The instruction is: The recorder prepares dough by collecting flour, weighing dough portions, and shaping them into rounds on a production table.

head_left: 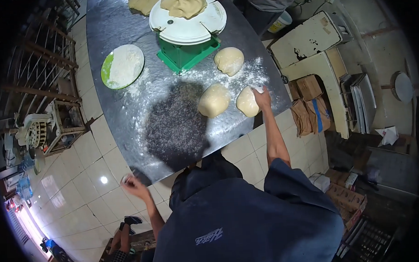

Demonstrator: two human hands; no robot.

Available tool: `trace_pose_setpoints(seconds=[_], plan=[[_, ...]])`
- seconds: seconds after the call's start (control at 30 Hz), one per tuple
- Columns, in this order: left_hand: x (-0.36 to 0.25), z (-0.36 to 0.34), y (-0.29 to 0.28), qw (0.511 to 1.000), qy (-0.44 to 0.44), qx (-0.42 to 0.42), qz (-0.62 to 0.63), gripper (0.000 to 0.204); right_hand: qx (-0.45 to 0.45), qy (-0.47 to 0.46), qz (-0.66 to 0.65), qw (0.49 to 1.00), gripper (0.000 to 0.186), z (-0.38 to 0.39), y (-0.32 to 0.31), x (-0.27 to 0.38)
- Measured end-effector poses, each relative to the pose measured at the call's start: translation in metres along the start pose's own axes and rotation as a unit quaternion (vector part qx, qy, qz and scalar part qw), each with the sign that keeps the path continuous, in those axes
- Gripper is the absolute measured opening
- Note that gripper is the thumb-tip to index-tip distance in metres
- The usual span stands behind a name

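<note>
My right hand (263, 99) is at the right side of a pale dough ball (246, 102), near the table's front right edge. Its fingers bend against the dough and are partly hidden; a small whitish patch shows beside them, too unclear to name. Left of that ball sits a larger dough ball (214, 100), and a third dough ball (229, 61) lies farther back. Out past the table's front left corner, my left hand (136, 187) hangs in the air with loosely bent fingers and nothing visible in it.
Flour dusts the dark table (121, 111). A green plate (107, 70) of flour stands at left. Behind, a green scale (188, 53) carries a white round board (187, 30) with dough (184, 3); more dough (142, 3) lies beyond. Another person (265, 4) stands at the far right.
</note>
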State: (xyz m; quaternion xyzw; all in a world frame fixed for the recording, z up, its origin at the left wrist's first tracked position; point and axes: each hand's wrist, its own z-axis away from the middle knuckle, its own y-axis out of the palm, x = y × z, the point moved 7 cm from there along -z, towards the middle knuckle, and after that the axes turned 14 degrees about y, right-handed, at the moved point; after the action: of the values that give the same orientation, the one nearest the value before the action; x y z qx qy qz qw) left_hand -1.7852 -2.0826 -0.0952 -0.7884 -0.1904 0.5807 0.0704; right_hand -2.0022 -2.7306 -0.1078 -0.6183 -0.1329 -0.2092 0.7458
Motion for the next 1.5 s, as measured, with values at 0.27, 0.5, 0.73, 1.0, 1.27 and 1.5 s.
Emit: trace_pose_setpoints(seconds=[0.27,0.5,0.73,1.0,1.27,1.5], plan=[[-0.143,0.029,0.213,0.848,-0.307,0.336,0.271,0.055,0.352,-0.226,-0.134,0.898,0.039,0.228,-0.036,0.161],[-0.105,-0.042,0.154,0.964,-0.150,0.219,-0.003,0.052,0.297,-0.505,-0.085,0.806,0.027,0.274,0.095,0.311],[-0.067,-0.032,0.115,0.967,-0.058,0.159,-0.190,0.070,0.149,-0.547,0.033,0.823,0.018,0.282,0.274,0.421],[-0.092,-0.036,0.154,0.953,0.074,0.216,-0.199,0.072,0.613,-0.128,-0.251,0.738,0.023,0.196,0.234,0.328],[-0.047,-0.029,0.166,0.918,0.188,0.267,-0.223,0.068,0.144,-0.341,0.035,0.928,0.022,0.030,0.043,0.225],[-0.052,-0.042,0.161,0.909,0.141,0.345,-0.186,0.067,0.021,-0.223,0.266,0.938,0.020,-0.064,-0.047,0.131]])
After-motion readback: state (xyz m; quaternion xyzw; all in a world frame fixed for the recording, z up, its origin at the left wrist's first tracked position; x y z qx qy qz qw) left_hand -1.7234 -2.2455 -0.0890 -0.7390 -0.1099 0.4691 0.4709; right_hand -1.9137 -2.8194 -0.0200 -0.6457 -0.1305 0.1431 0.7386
